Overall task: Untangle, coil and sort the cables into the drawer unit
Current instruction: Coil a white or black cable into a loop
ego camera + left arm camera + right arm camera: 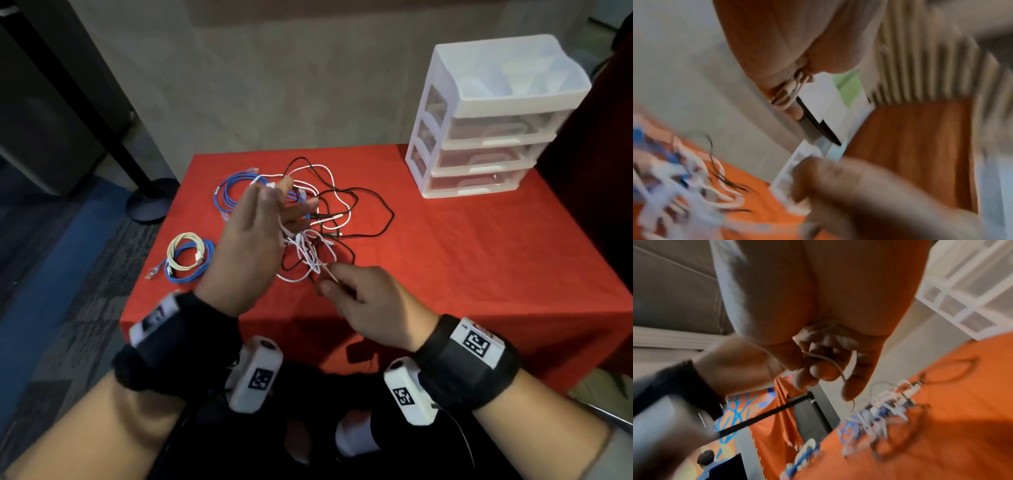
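Note:
A tangle of white, black (383,209) and blue (227,195) cables lies on the red table (479,257). My left hand (260,219) is raised over the tangle with its fingers spread, and strands of the white cable (310,255) are looped around them. In the left wrist view the white cable (795,84) runs between the fingers of the left hand (777,48). My right hand (346,287) pinches the same cable close to the table's near edge. The right wrist view shows the cable (835,365) held between thumb and forefinger of the right hand (828,366).
The white drawer unit (479,137) stands at the table's back right with its drawers closed. A coiled beige cable (186,235) and a coiled blue cable (209,251) lie near the left edge. A black stand base (147,202) sits on the floor to the left.

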Available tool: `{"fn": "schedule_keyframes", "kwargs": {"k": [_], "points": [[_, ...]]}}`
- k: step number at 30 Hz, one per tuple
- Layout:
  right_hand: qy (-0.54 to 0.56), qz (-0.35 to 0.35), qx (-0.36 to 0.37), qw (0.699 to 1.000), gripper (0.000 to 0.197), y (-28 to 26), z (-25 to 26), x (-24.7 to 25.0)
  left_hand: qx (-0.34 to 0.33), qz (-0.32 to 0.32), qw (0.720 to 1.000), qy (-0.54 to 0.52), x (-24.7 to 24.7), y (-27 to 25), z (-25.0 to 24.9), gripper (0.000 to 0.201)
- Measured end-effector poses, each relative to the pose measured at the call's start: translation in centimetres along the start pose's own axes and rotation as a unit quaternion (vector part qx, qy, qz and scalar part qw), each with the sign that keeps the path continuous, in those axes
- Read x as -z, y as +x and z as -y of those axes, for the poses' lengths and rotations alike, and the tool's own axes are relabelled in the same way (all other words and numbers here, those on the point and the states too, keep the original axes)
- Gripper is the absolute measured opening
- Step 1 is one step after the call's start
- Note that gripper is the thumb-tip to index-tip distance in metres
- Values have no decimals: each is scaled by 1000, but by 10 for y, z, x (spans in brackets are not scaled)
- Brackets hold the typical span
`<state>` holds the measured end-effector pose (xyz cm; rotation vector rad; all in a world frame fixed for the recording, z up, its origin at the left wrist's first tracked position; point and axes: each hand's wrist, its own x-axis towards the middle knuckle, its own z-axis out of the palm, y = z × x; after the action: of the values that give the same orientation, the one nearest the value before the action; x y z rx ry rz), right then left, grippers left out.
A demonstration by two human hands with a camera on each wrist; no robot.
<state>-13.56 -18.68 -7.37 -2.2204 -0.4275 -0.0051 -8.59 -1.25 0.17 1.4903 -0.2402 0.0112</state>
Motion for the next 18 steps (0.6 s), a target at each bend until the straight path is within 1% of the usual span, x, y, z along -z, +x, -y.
{"fn": "schedule_keyframes", "kwargs": {"k": [1, 2, 3, 4, 5, 7, 8, 9, 10, 11, 12, 13, 14, 16, 17, 18], "points": [[-20, -9, 21, 1000, 23, 1, 6, 5, -61, 1, 988, 144, -1, -4, 8, 22], [-38, -16, 41, 998, 22, 4, 12, 12, -109, 16, 959, 260, -1, -8, 15, 25], [-56, -18, 59, 996, 21, 6, 17, 18, -141, 30, 931, 336, -1, -11, 20, 26], [-77, -19, 78, 994, 21, 9, 19, 24, -159, 39, 913, 373, 0, -13, 24, 24], [-100, -18, 96, 990, 22, 12, 21, 28, -167, 44, 905, 389, 1, -14, 29, 21], [-127, -24, 124, 984, 22, 15, 22, 35, -166, 70, 894, 410, 0, -15, 32, 20], [-112, -31, 125, 985, 19, 17, 21, 39, -160, 95, 889, 419, -1, -17, 32, 21], [-83, -41, 114, 989, 15, 18, 20, 43, -143, 119, 890, 416, -2, -20, 32, 24], [-59, -52, 100, 992, 12, 19, 19, 47, -114, 134, 905, 388, -3, -23, 31, 26], [-48, -62, 88, 993, 9, 19, 19, 49, -82, 140, 926, 341, -3, -25, 30, 29], [-52, -69, 79, 993, 9, 21, 17, 50, -54, 141, 943, 296, -2, -26, 27, 33], [-62, -74, 70, 993, 12, 22, 15, 50, -29, 146, 952, 266, -1, -26, 24, 36], [-76, -81, 60, 992, 18, 23, 12, 50, -8, 162, 952, 259, -1, -26, 19, 37], [-97, -102, 41, 989, 36, 24, 8, 49, 29, 210, 935, 285, -2, -25, 9, 38], [-90, -109, 34, 989, 41, 25, 6, 48, 41, 232, 931, 280, -2, -26, 4, 40], [-65, -112, 31, 991, 42, 25, 4, 49, 61, 245, 934, 253, -1, -26, 1, 41]]}}
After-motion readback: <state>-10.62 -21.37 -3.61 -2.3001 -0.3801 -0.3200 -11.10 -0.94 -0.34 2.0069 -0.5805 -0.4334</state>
